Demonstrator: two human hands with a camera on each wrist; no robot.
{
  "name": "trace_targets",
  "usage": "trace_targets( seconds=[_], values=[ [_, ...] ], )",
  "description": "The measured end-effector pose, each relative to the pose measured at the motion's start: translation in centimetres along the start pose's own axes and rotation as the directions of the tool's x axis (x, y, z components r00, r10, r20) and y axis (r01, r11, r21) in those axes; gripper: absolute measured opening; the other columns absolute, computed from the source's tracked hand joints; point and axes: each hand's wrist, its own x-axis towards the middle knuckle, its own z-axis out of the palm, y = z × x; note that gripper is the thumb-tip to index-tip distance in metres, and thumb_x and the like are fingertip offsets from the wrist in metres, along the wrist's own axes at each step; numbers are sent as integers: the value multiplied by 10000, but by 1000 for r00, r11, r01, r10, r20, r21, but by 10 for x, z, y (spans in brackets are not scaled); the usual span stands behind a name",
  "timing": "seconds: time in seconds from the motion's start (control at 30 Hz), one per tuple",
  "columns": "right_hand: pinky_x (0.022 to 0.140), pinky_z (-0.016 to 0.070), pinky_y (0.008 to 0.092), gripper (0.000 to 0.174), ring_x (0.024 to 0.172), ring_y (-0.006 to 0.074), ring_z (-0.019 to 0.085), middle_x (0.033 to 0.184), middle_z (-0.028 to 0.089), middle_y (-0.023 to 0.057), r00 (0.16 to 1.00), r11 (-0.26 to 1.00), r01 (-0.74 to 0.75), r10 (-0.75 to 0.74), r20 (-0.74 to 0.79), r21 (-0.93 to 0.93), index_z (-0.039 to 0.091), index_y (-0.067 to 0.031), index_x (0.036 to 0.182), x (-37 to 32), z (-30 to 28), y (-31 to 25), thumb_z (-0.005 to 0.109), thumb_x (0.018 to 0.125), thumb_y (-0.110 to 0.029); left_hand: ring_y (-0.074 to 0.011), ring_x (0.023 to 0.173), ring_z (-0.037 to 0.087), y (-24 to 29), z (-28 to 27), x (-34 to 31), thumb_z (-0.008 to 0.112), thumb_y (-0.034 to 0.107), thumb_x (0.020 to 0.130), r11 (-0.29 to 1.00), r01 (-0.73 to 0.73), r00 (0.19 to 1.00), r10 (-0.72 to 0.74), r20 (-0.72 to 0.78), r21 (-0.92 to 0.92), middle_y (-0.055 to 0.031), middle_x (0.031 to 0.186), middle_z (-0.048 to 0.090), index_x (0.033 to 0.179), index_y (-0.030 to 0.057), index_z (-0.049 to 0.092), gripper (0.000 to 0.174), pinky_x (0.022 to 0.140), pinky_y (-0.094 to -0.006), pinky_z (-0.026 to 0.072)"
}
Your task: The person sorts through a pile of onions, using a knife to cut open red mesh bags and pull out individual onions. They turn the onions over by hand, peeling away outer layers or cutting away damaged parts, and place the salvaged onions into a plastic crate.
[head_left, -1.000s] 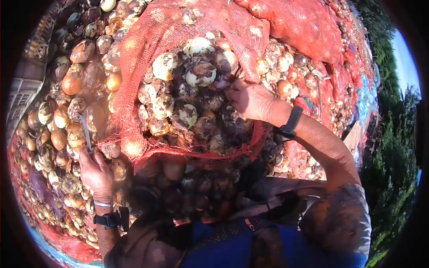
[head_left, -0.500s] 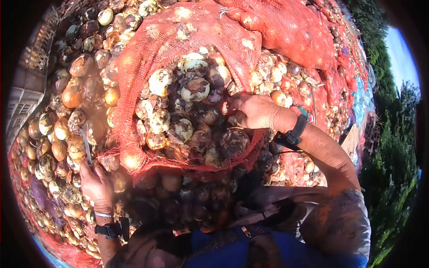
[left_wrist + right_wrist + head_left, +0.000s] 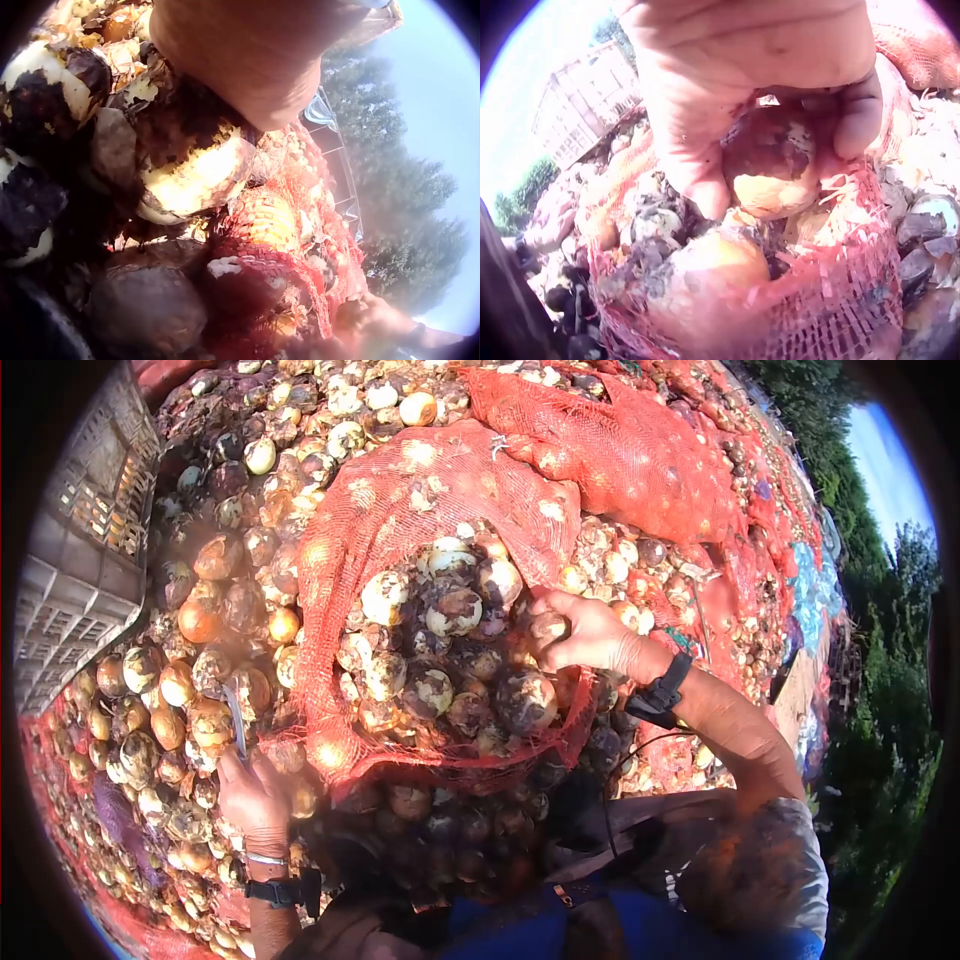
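Observation:
In the head view my right hand (image 3: 590, 635) grips an onion (image 3: 548, 628) at the right side of an open red mesh bag (image 3: 350, 500). The right wrist view shows the thumb and fingers curled round this onion (image 3: 772, 169), whose dark, flaking skin bares a pale patch. Several dirty, peeling onions (image 3: 455, 612) fill the bag's mouth. My left hand (image 3: 252, 795) holds a knife (image 3: 236, 720) with its thin blade pointing up and away, over loose onions left of the bag. Only the heel of that hand shows in the left wrist view.
Loose onions (image 3: 140, 670) lie in a deep heap all round. A pale plastic crate (image 3: 85, 580) stands at the left. Behind the bag lies another filled red mesh bag (image 3: 630, 460). The open bag's frayed front rim (image 3: 460, 768) lies close before my body.
My right hand has drawn rightward from among the bagged onions and now has an onion plainly in its grip. The left hand keeps the knife. The head view has shifted, showing more crate.

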Motion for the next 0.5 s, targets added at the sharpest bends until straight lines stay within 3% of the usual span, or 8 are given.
trace_targets(
  seconds=[0.03, 0.07, 0.13, 0.17, 0.2, 0.3, 0.4, 0.5],
  values=[
    [575, 513, 258, 529, 744, 115, 621, 876, 609, 16, 970, 877, -234, 237, 47, 420, 572, -85, 1199, -4, -16, -40, 746, 719, -222, -479, 837, 600, 3, -1, 0, 571, 159, 946, 1000, 20, 1000, -20, 4, -3, -261, 969, 622, 1153, 2, 548, 261, 713, -489, 481],
    [475, 453, 208, 463, 644, 78, 592, 909, 628, 26, 958, 812, -266, 283, 50, 520, 568, -62, 1182, -2, -27, -65, 730, 771, -200, -472, 827, 603, 5, -3, 1, 574, 163, 941, 1000, 1, 1000, -1, 2, 16, -254, 960, 622, 1141, 2, 546, 258, 708, -494, 481],
    [412, 403, 154, 578, 596, 67, 603, 840, 662, 47, 991, 562, -96, -28, 135, 821, 446, -56, 1367, 31, -36, -116, 676, 853, -187, -461, 828, 610, 8, -6, 4, 583, 152, 924, 995, -101, 995, 101, -10, -10, -243, 968, 623, 1141, 3, 545, 266, 706, -496, 485],
    [447, 455, 188, 539, 633, 98, 654, 878, 664, 55, 990, 734, -62, -41, 135, 677, 491, -47, 1329, 39, -50, -164, 691, 872, -250, -456, 824, 611, 5, -5, 4, 589, 139, 906, 989, -145, 989, 145, -6, 24, -231, 962, 620, 1135, 4, 548, 269, 699, -500, 486],
    [527, 523, 237, 493, 750, 157, 699, 960, 668, 78, 960, 680, 181, -278, 21, 711, 558, -45, 1273, 36, -56, -216, 705, 879, -303, -460, 819, 608, 0, -1, 2, 591, 131, 894, 993, -114, 993, 114, -24, 18, -229, 950, 612, 1131, 8, 550, 271, 691, -505, 483],
    [653, 564, 305, 574, 952, 230, 683, 1130, 656, 78, 741, 397, 512, -652, -158, 762, 572, -50, 1296, 40, -69, -293, 736, 856, -380, -461, 815, 605, 7, -7, 2, 591, 139, 900, 997, -70, 997, 70, 11, 30, -242, 933, 609, 1127, -1, 546, 270, 688, -503, 482],
    [860, 539, 369, 692, 1017, 257, 657, 1199, 633, 183, 666, 745, 660, -522, -532, 94, 538, 27, 1306, 110, -74, -247, 758, 797, -386, -413, 800, 614, 1, -3, 2, 572, 176, 874, 995, -85, 996, 86, -22, 47, -189, 912, 603, 1157, 40, 581, 314, 676, -487, 508],
    [1044, 434, 436, 676, 1247, 368, 545, 1307, 562, 257, 858, 968, 37, -157, -489, -247, 541, -10, 1342, 143, -46, -115, 645, 864, -477, -419, 806, 608, 1, -3, 2, 575, 178, 879, 997, -73, 997, 73, -7, 25, -192, 910, 596, 1148, 37, 578, 303, 684, -490, 500]
  ],
)
